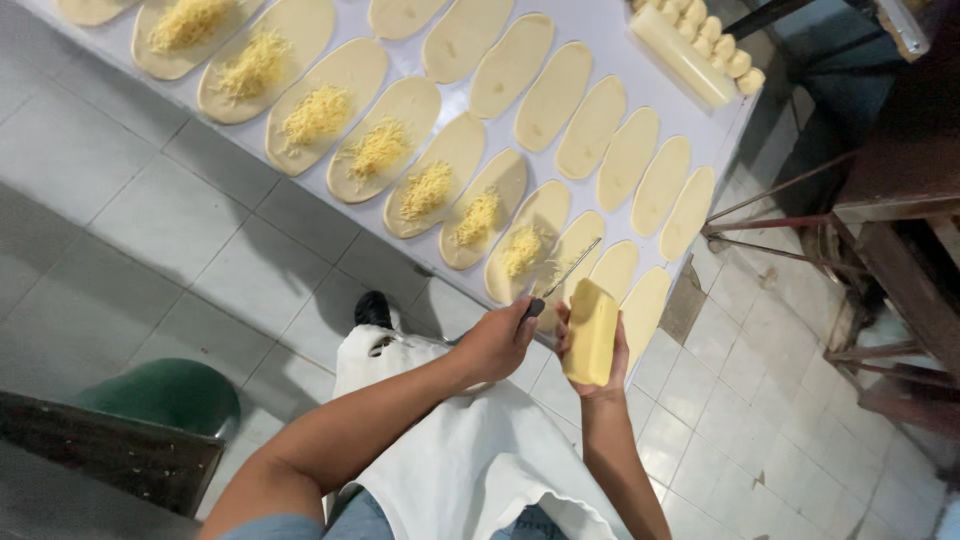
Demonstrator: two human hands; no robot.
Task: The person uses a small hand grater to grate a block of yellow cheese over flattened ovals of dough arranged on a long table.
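White apron [470, 460] below, left hand [497, 343] grips a small grater [566, 271]; right hand [592, 350] wraps a cheese block [591, 332], likely soft and greasy, best held mid-body; dough ovals [420, 190] on the table [600, 30].

The left hand [497, 343] holds a grater [562, 277] over oval dough pieces [545, 218] on the desk [600, 30]; the right hand [592, 355] holds a cheese block [590, 333].

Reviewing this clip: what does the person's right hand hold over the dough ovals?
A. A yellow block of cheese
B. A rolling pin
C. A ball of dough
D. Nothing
A: the right hand grips a yellow block of cheese, while the left hand holds a flat metal grater beside it.
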